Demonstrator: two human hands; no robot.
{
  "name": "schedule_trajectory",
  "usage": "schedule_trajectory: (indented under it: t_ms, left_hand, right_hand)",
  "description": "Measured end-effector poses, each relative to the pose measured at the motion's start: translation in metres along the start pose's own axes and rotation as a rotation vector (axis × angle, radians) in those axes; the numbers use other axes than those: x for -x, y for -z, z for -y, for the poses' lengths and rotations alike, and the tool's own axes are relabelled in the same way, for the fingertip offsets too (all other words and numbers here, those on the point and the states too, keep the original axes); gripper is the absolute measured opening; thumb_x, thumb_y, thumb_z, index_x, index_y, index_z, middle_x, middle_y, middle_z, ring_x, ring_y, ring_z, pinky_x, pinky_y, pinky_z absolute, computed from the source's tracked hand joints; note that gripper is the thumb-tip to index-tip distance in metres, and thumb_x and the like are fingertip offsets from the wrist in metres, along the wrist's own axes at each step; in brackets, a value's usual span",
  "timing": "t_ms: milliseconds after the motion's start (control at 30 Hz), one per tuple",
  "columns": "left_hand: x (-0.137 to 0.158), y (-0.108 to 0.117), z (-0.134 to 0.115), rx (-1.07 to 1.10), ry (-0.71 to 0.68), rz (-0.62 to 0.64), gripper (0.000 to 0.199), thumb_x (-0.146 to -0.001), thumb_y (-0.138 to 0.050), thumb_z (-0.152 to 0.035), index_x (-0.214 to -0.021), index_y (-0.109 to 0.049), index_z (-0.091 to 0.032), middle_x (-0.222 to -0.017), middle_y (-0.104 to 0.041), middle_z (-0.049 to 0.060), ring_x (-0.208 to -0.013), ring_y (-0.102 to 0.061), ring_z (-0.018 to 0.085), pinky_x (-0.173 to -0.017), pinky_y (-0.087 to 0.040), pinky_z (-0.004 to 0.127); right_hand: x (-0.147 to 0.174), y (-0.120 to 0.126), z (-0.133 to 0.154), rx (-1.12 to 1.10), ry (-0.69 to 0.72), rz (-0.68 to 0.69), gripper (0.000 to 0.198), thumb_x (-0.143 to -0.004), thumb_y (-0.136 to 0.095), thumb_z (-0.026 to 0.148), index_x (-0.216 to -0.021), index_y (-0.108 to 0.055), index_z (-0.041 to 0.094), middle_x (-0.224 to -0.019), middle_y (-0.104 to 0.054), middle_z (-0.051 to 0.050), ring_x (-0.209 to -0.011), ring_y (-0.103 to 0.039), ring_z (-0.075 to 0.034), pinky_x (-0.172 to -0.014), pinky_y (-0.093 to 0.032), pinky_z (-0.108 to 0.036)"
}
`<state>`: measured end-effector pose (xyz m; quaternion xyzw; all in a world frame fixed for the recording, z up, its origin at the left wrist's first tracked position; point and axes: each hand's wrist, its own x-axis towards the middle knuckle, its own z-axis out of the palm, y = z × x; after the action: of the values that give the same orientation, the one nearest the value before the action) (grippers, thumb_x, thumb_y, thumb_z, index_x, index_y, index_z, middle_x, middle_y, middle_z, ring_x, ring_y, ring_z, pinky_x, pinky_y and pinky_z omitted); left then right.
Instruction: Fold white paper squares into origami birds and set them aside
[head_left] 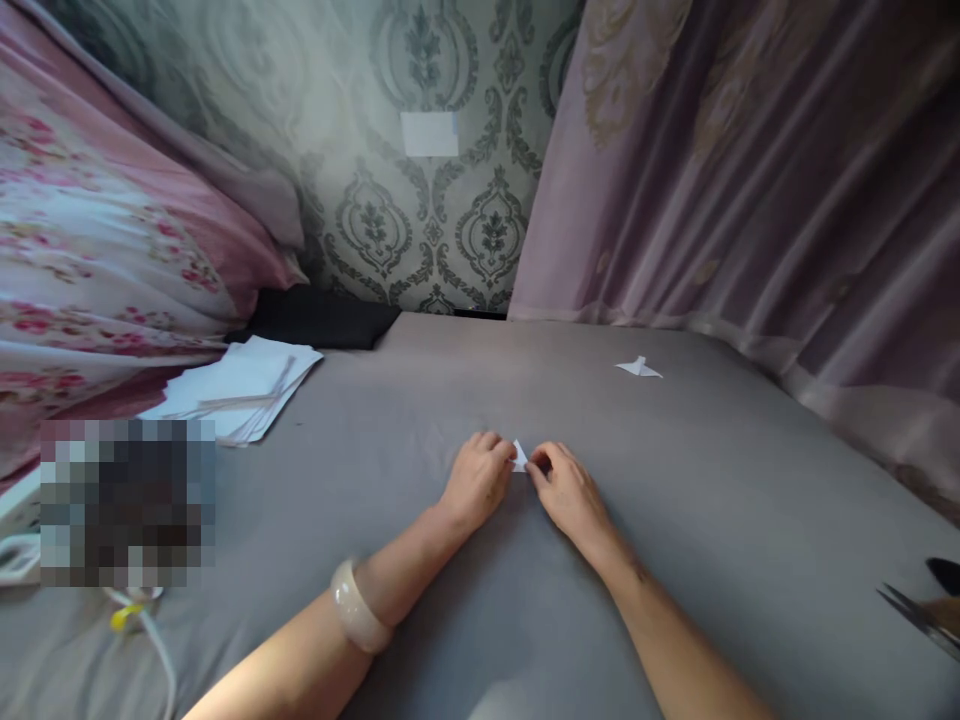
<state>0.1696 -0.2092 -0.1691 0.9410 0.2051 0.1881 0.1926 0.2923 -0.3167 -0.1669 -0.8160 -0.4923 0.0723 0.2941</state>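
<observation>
A small white piece of folded paper with a pointed top is between my two hands, over the grey cloth surface. My left hand, with a pale bangle on its forearm, pinches the paper's left side. At the right edge of the paper, the thumb and index finger of my right hand are closed on it. Fingers hide part of the paper. Farther back to the right lies a folded paper figure with pointed ends, touched by neither hand.
White paper sheets lie stacked at the left, before a black folded item. A white cable runs at lower left, near a blurred-out patch. Scissors lie at the right edge. Curtains and a patterned wall stand behind.
</observation>
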Motion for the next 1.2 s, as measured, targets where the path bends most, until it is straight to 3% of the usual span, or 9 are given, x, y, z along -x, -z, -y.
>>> schedule_trajectory:
  t_ms: [133,333,500,667,867,1000,1100,1200]
  left_hand:
    - [0.001,0.004,-0.004,-0.101,-0.113,0.091,0.027,-0.092,-0.04,-0.011,-0.1,-0.064,-0.018,-0.095,-0.062,0.008,-0.088,-0.055,0.021,-0.078,-0.042,0.033]
    - [0.005,0.008,-0.009,-0.278,-0.199,0.16,0.02,-0.09,-0.047,-0.016,-0.098,-0.065,-0.018,-0.092,-0.062,0.008,-0.089,-0.056,0.023,-0.073,-0.043,0.033]
    - [0.009,0.007,-0.016,-0.304,-0.193,0.166,0.017,-0.086,-0.049,-0.016,-0.09,-0.065,-0.013,-0.089,-0.062,0.011,-0.086,-0.056,0.025,-0.069,-0.045,0.035]
    - [0.012,0.002,-0.008,-0.116,-0.095,0.065,0.019,-0.087,-0.046,-0.017,-0.08,-0.065,-0.016,-0.086,-0.062,0.01,-0.083,-0.056,0.022,-0.075,-0.048,0.033]
    - [0.011,-0.017,0.018,0.123,0.025,-0.134,0.019,-0.085,-0.054,-0.022,-0.103,-0.057,-0.017,-0.096,-0.06,0.008,-0.091,-0.055,0.021,-0.081,-0.047,0.035]
    - [0.008,-0.019,0.018,0.216,0.019,-0.102,0.011,-0.081,-0.054,-0.018,-0.091,-0.06,-0.018,-0.092,-0.06,0.007,-0.088,-0.055,0.02,-0.08,-0.046,0.034]
    - [0.007,-0.008,0.009,0.34,0.127,-0.083,0.013,-0.077,-0.054,-0.014,-0.086,-0.062,-0.018,-0.086,-0.06,0.005,-0.082,-0.057,0.018,-0.077,-0.047,0.032]
    - [0.005,0.005,-0.001,0.643,0.264,-0.081,0.016,-0.076,-0.054,-0.018,-0.09,-0.062,-0.017,-0.084,-0.063,0.003,-0.076,-0.06,0.016,-0.071,-0.048,0.028]
  right_hand:
    - [0.003,-0.003,-0.001,0.03,0.134,0.044,0.019,-0.091,-0.042,0.019,-0.094,-0.06,0.022,-0.095,-0.061,-0.005,-0.084,-0.06,-0.017,-0.071,-0.042,-0.027]
    - [0.014,0.004,0.01,0.25,0.148,0.122,0.031,-0.091,-0.038,0.014,-0.106,-0.063,0.024,-0.104,-0.061,-0.006,-0.078,-0.061,-0.017,-0.06,-0.038,-0.028]
    - [0.022,0.008,0.019,0.343,0.181,0.146,0.031,-0.091,-0.038,0.014,-0.107,-0.063,0.022,-0.108,-0.06,-0.008,-0.092,-0.061,-0.021,-0.058,-0.037,-0.029]
    - [0.017,0.002,0.014,0.249,0.159,0.081,0.023,-0.091,-0.043,0.018,-0.097,-0.064,0.022,-0.105,-0.062,-0.008,-0.084,-0.062,-0.019,-0.064,-0.04,-0.029]
    - [0.006,-0.001,0.007,-0.001,-0.005,0.0,0.016,-0.086,-0.056,0.023,-0.102,-0.06,0.022,-0.096,-0.065,-0.004,-0.087,-0.061,-0.019,-0.076,-0.044,-0.028]
    - [0.007,-0.002,0.005,-0.08,0.014,0.003,0.01,-0.085,-0.056,0.017,-0.089,-0.064,0.022,-0.09,-0.063,-0.003,-0.084,-0.061,-0.016,-0.076,-0.044,-0.026]
    - [0.008,-0.003,0.004,-0.163,0.052,-0.011,0.014,-0.083,-0.055,0.013,-0.084,-0.065,0.023,-0.086,-0.063,-0.001,-0.078,-0.06,-0.014,-0.073,-0.044,-0.024]
    - [0.007,-0.002,0.005,-0.295,0.094,-0.106,0.014,-0.084,-0.054,0.015,-0.086,-0.066,0.023,-0.088,-0.064,-0.002,-0.076,-0.061,-0.014,-0.072,-0.047,-0.024]
